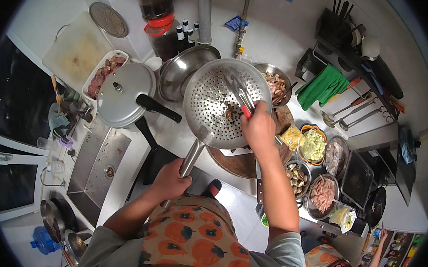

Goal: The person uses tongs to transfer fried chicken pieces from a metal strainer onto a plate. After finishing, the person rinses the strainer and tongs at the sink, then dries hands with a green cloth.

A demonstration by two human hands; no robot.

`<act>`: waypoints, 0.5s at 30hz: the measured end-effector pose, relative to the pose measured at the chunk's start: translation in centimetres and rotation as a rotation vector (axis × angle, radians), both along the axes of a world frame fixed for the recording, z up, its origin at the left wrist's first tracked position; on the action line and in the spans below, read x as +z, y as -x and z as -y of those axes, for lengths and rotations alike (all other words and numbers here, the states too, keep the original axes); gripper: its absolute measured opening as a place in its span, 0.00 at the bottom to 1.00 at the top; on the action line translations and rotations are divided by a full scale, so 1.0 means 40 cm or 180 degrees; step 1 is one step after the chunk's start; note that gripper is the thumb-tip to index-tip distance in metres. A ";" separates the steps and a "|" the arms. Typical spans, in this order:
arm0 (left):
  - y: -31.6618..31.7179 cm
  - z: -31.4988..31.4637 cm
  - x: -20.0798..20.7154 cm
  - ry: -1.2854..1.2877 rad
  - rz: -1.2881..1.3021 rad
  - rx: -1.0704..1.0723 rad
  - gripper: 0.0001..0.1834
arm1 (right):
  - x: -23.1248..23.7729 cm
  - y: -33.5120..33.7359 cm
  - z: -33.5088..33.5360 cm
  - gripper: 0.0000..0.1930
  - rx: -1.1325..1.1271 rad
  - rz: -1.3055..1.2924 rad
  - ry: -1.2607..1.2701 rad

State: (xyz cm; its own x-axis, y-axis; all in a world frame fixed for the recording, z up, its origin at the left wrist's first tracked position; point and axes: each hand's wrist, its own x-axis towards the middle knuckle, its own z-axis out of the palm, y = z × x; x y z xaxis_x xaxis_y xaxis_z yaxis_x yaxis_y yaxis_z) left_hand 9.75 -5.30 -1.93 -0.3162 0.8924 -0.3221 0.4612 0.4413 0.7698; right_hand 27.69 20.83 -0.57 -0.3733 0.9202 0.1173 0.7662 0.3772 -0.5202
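Strainer (211, 108), just one, held up above the desk (171, 134), right of one pressure cooker (124, 97). Points its pan up and slightly right, away from the apron (192, 231), long axis running from lower left at the handle (193, 157) to upper right. Carries a few dark scraps (228, 114) near the middle. Two hands, apart from each other: left hand (171, 177) clamped round the handle, right hand (260, 129) clamped on one pair of tongs (240, 89) over the pan. Tongs pointing up and left, away from the apron; contact with the pan impossible to tell. To the right, five food bowls: cabbage (314, 144), mushrooms (297, 179), pink meat (323, 194), pale grey food (335, 156), brown slices (275, 85). Below the strainer, round board (239, 166), partly hidden. Behind, two red-lidded jars (164, 37).
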 end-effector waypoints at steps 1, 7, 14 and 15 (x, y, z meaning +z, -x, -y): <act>-0.011 0.003 -0.004 -0.0022 0.0051 0.0020 0.17 | -0.014 0.024 -0.017 0.24 -0.0037 -0.0103 0.0038; -0.044 0.014 -0.039 -0.0093 0.0071 -0.0070 0.16 | -0.080 0.086 -0.063 0.24 0.0199 0.0164 0.0254; -0.062 0.048 -0.053 -0.0011 0.0218 0.0053 0.16 | -0.109 0.080 -0.041 0.23 0.0358 0.0220 0.0094; -0.062 0.049 -0.051 0.0030 0.0285 0.0119 0.16 | -0.106 0.079 -0.041 0.23 0.0263 -0.0091 0.0030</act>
